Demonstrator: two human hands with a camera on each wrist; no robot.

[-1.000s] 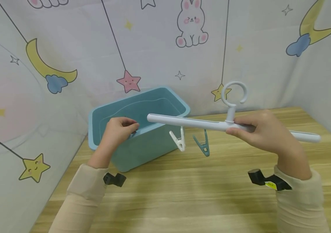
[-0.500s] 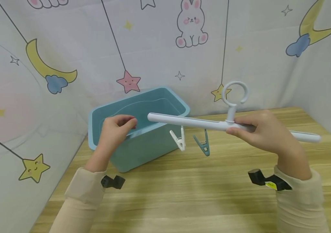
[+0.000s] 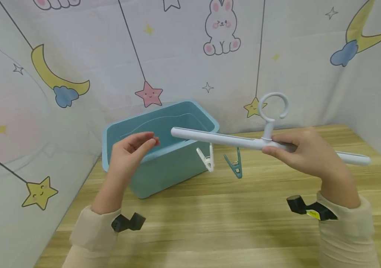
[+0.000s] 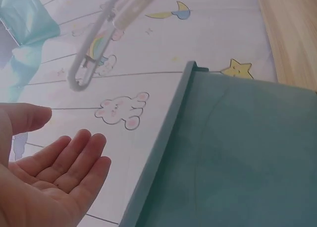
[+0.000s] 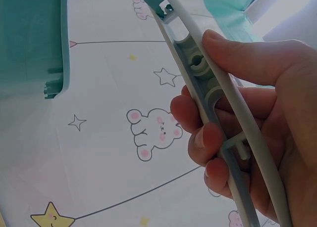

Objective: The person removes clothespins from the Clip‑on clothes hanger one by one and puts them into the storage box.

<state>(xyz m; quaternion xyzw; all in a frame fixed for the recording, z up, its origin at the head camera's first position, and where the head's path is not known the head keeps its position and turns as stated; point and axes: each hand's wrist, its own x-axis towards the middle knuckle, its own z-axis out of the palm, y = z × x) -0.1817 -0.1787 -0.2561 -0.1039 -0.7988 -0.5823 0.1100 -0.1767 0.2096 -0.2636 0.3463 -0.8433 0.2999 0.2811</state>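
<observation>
My right hand (image 3: pixel 302 152) grips a white clothes hanger (image 3: pixel 218 139) near the base of its round hook, holding it tilted above the table. Beneath the bar hang a white clip (image 3: pixel 207 159) and a teal clip (image 3: pixel 234 165). In the right wrist view the fingers (image 5: pixel 205 143) wrap the hollow underside of the hanger (image 5: pixel 262 153). My left hand (image 3: pixel 125 156) is raised over the near rim of a teal bin (image 3: pixel 173 178). Seen from the left wrist, its palm (image 4: pixel 54 192) faces up with nothing in it, beside the bin wall (image 4: pixel 247 153).
The bin stands at the back left of a wooden table (image 3: pixel 210 227), close to the cloth backdrop (image 3: pixel 183 56) printed with stars, moons and a rabbit. The hanger's left end (image 3: pixel 177 131) overlaps the bin's opening in the head view.
My left hand has drawn back leftward and up from the bin's near rim, its fingers and thumb spreading apart. The hanger and clips have shifted only slightly in my right hand.
</observation>
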